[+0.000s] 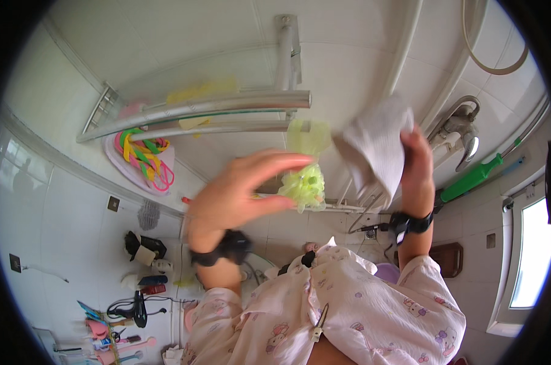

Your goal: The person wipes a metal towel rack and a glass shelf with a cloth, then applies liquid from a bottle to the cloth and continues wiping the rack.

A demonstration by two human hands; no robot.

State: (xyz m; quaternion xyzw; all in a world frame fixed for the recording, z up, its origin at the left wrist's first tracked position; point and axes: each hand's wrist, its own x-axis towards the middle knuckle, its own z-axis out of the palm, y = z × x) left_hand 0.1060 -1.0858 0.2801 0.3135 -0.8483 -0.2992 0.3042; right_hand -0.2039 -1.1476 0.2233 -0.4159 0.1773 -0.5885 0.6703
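Note:
My right hand [417, 159] grips a light grey cloth [379, 143] by its right edge, and the rest of the cloth spreads out to the left, held up in the air. Slightly blurred by motion, my left hand [230, 190] has its thumb and fingers apart with nothing plainly in them. Its fingertips reach the left side of a yellow-green mesh bath puff [306, 187], which hangs below a metal rail [227, 104]. Whether they touch the puff I cannot tell. Black bands circle both wrists.
Colourful straps [143, 152] hang at the left end of the glass shelf. On the right are a wall tap [461, 131], a green-handled tool [473, 177] and a window [531, 252]. A hair dryer [140, 309] and several small items line the left wall. A brown tray [446, 260] stands low at right.

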